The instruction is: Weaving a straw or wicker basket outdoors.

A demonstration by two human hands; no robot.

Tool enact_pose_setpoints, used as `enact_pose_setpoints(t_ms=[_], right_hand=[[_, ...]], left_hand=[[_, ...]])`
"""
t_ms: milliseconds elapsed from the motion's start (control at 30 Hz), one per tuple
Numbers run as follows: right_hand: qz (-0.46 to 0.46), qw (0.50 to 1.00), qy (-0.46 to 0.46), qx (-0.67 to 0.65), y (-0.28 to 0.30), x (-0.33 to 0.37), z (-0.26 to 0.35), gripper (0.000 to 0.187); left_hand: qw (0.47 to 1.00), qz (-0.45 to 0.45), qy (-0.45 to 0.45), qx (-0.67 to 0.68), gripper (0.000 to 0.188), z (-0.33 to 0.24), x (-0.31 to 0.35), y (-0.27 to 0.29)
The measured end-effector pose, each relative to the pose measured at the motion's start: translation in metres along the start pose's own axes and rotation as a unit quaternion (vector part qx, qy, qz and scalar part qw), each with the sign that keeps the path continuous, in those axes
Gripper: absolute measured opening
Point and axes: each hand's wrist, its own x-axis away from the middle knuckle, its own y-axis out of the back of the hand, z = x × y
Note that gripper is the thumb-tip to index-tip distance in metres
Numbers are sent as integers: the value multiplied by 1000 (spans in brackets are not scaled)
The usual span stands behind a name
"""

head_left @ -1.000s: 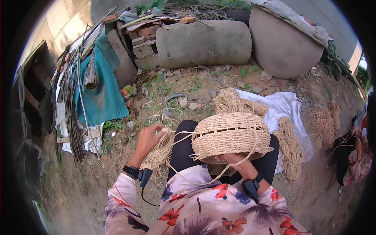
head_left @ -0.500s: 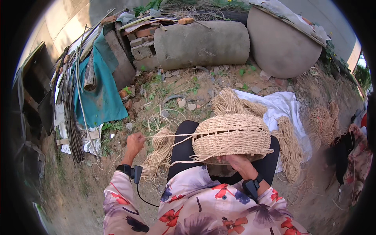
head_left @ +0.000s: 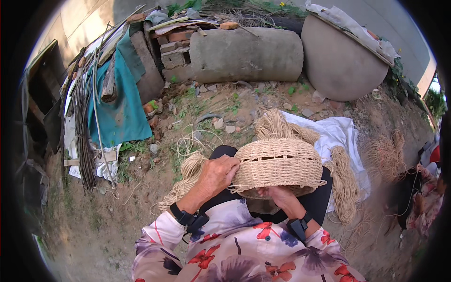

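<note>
You're holding court over a woven basket [head_left: 286,171] that's sitting on your dark-trousered lap [head_left: 322,188], looking light, springy and grippy. Your left hand [head_left: 218,175] is resting bent against its left side, your right hand [head_left: 279,196] is disappearing underneath; both grips are hiding. That lower edge [head_left: 249,188] is offering the likeliest firm hold.

no legible txt, no readable labels or brands, no nos., no signs clear enough to make out

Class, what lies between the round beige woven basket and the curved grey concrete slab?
The head view shows a beige looped cord bundle, then brown, stony earth.
</note>
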Motion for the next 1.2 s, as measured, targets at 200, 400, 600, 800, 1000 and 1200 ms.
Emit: enact_pose_setpoints(t_ms=[200, 400, 600, 800, 1000, 1200], right_hand=[[-3, 1000, -2, -20, 8, 2, 2, 24], [-31, 999, 33, -5, 6, 12, 5, 21], [25, 998, 51, 0, 0, 0, -3, 18], [-62, 984, 126, -106, 5, -4, -8, 27], [-15, 992, 106, -67, 0, 0, 1, 35], [35, 992, 104, -65, 11, 0, -12, 17]], left_hand=[[974, -24, 209, -88, 10, 139, 69, 16], [728, 50, 495, -471, 22, 268, 280, 139], [925, 18, 378, -39, 29, 194, 172, 64], [995, -44, -71, 54, 20, -13, -29, 11], [978, 39, -202, -41, 38, -96, -96, -12], [973, 112, -191, -57, 42, -102, -103, -29]])
